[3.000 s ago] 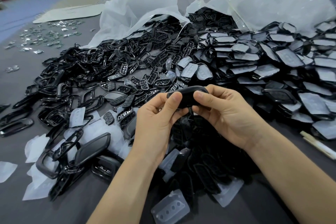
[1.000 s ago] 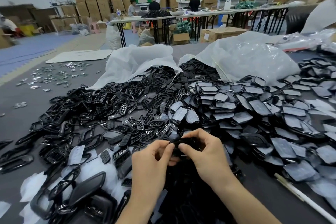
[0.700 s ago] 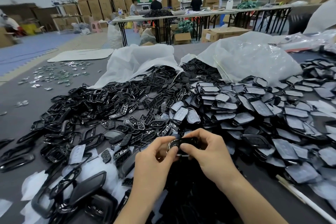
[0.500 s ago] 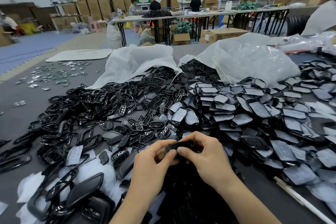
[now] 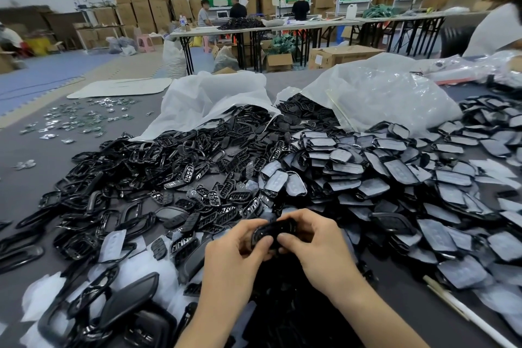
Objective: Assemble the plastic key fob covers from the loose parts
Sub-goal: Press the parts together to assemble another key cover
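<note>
Hall: stacked cardboard boxes (image 5: 138, 0) line the far wall.
Surface: grey table (image 5: 25, 195), with two spilled plastic bags (image 5: 381, 96).
Stock: heap of black frames (image 5: 141, 167) on the left, heap of film-backed shells (image 5: 395, 172) on the right.
Holders: left hand (image 5: 234, 260) and right hand (image 5: 319, 246), both curled round the item with thumbs pressing on top.
Item: one key fob cover (image 5: 275, 230), held between the hands above the near piles.
Handling, judged: light, rigid and glossy, so likely slippery. The clips are probably brittle. Grip it by the long edges.
</note>
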`<state>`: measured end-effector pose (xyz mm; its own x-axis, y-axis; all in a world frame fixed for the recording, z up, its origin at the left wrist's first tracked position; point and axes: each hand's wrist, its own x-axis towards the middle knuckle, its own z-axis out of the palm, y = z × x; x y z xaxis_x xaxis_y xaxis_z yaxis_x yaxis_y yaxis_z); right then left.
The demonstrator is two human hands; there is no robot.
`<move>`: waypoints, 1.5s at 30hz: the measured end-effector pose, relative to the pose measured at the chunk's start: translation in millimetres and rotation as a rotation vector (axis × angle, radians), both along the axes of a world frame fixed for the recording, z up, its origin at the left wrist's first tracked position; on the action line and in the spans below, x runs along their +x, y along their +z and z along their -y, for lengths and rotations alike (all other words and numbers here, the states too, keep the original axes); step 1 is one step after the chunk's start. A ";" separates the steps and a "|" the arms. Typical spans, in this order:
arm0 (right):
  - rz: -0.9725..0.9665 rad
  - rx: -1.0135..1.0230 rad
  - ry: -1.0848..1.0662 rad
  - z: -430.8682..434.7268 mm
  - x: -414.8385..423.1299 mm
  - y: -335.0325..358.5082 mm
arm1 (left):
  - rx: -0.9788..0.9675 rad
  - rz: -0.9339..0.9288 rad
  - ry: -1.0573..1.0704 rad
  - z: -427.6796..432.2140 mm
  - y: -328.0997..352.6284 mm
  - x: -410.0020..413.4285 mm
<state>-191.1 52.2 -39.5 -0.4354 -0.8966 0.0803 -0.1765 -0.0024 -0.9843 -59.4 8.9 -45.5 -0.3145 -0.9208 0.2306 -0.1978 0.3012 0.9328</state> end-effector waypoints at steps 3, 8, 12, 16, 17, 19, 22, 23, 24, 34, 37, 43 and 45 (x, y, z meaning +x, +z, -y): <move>0.004 0.009 -0.001 -0.3 1.5 0.8 | -0.021 0.066 -0.006 -0.7 3.1 1.3; 0.059 0.019 0.026 -0.5 0.9 1.7 | 0.057 0.031 0.003 -0.7 7.1 1.9; -0.015 0.013 0.006 -2.1 4.8 1.7 | 0.070 0.008 0.030 -3.5 8.8 0.3; -0.116 -0.023 -0.043 -2.5 9.4 2.5 | 0.055 -0.057 0.070 -5.2 8.4 -1.8; -0.128 -0.031 -0.054 -2.3 9.9 2.7 | 0.043 -0.059 0.072 -5.2 8.5 -1.9; -0.152 -0.029 -0.067 -1.7 10.0 2.6 | 0.037 -0.070 0.071 -4.9 8.2 -2.0; -0.135 -0.006 -0.056 -1.3 9.4 2.8 | 0.099 -0.121 0.073 -4.0 6.4 -2.6; -0.112 -0.003 -0.051 -1.0 8.7 2.7 | 0.132 -0.151 0.080 -3.5 5.6 -3.0; -0.079 -0.002 -0.046 -0.8 8.0 2.6 | 0.164 -0.179 0.085 -3.1 4.8 -3.2; 0.093 -0.013 -0.031 1.5 5.5 -0.8 | 0.107 -0.092 0.073 -0.5 1.0 -2.7; 0.085 -0.007 -0.033 2.5 5.9 -1.2 | 0.091 -0.077 0.079 0.5 0.1 -3.0; -0.014 -0.008 -0.040 -2.0 7.6 1.4 | 0.073 -0.056 0.090 1.5 -1.0 -1.7; -0.101 -0.014 -0.072 -3.1 8.6 2.2 | 0.079 -0.073 0.080 1.2 -0.6 -2.1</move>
